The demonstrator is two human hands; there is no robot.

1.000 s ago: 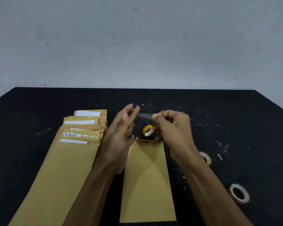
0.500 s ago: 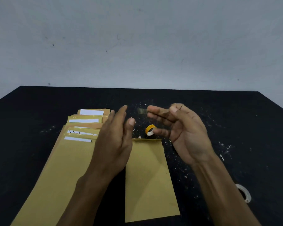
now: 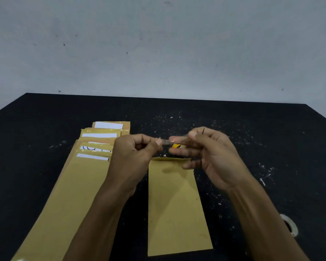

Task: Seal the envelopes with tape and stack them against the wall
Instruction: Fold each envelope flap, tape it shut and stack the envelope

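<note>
Your left hand (image 3: 137, 153) and right hand (image 3: 205, 147) pinch a clear tape strip (image 3: 167, 141) above the envelope (image 3: 177, 204)'s far edge; the stack (image 3: 79, 185) lies left, labels blank. Open table (image 3: 233, 119) beyond.

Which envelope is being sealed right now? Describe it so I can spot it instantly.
On the black table, look just right of the fanned pile of envelopes. The lone envelope lies flat between the forearms, below the tape strip pinched by both hands. Unlike the pile, it lies apart and shows no white strip.

brown envelope (image 3: 177, 208) flat, clear tape strip (image 3: 167, 142) above
</note>
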